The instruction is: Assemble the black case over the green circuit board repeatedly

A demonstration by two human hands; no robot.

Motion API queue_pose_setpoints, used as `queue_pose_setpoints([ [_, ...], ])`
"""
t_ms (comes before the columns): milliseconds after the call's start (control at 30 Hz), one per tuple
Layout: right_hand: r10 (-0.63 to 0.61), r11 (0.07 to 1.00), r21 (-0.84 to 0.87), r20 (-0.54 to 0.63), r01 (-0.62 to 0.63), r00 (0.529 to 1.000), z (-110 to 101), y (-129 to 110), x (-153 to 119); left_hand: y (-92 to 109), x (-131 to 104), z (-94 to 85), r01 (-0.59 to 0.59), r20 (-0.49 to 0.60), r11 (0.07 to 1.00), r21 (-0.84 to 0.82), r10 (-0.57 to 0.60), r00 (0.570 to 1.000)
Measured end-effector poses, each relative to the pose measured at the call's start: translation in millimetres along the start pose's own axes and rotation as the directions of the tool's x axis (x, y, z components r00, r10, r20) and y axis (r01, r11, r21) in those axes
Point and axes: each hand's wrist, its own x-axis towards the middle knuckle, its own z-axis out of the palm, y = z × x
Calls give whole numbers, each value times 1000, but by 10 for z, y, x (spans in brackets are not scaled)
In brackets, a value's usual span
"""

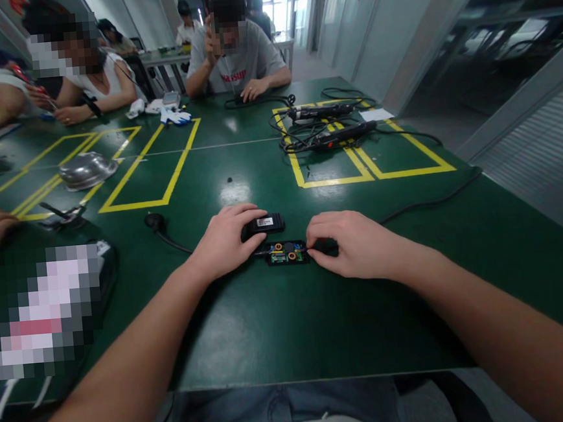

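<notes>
In front of me on the table lies an open black adapter housing [287, 260] with a green circuit board [281, 255] inside; copper-coloured coils and coloured wires show on it. My left hand [228, 240] has its thumb and fingers around the left end of a black housing cover [271, 222] with a white label, just behind the board. The fingers of my right hand [349, 241] are pinched at the right end of the housing, on the black cable there; the exact grip is partly hidden. A black plug [155, 222] lies left, its cable running toward my left hand.
Soldering-iron-like black tools with tangled cords [338, 135] lie back right inside yellow tape lines [335, 182]. A metal bowl [88, 169], a small dark stand [65, 218] and a black-edged blurred object [103, 270] are at left. A person [238, 65] sits opposite; others sit left.
</notes>
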Motion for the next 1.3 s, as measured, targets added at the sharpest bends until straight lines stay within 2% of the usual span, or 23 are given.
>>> queue_pose_setpoints([
  [100, 56, 998, 8, 9, -56, 998, -16, -37, 4, 12, -5, -25, -8, 21, 1000, -10, 8, 1000],
  [233, 193, 979, 53, 50, -195, 980, -41, -89, 0, 106, -64, -138, -144, -28, 984, -107, 142, 989],
  [333, 178, 980, 78, 44, -181, 983, -36, -101, -11, 185, -104, -177, -230, -6, 959, -166, 232, 973],
  [433, 157, 985, 70, 37, -159, 987, -23, -102, -18, 239, -120, -155, -252, 55, 952, -177, 265, 963],
  [733, 129, 991, 42, 30, -130, 991, 29, -89, 21, 253, -124, -106, -270, 112, 952, -145, 287, 951],
  [1000, 155, 985, 80, 19, -156, 988, 41, -81, 39, 268, -129, -101, -229, 156, 963, -142, 251, 955],
  [1300, 171, 980, 96, 27, -173, 985, 57, -109, 59, 358, -132, -136, -243, 199, 969, -40, 246, 949],
])
